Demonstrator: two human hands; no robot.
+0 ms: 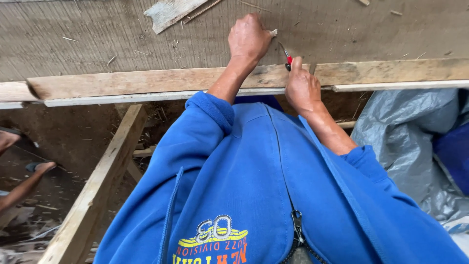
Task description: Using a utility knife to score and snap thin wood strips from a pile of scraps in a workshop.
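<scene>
My left hand [249,36] is closed around a small pale piece, whose tip shows at the knuckles, and rests on a grey weathered board [97,39]. My right hand [302,88] lies just below it on a pale wooden plank edge [146,80] and grips a small red-handled tool [287,57] with a thin metal shaft that points up toward the left hand. Both forearms come out of blue hooded-jacket sleeves [215,110].
A splintered pale wood scrap [168,12] lies on the board at top centre. A slanted wooden beam [93,190] runs down at the left over dirt ground. A grey plastic sheet [405,137] bunches at the right. Another person's feet [19,166] show at the far left.
</scene>
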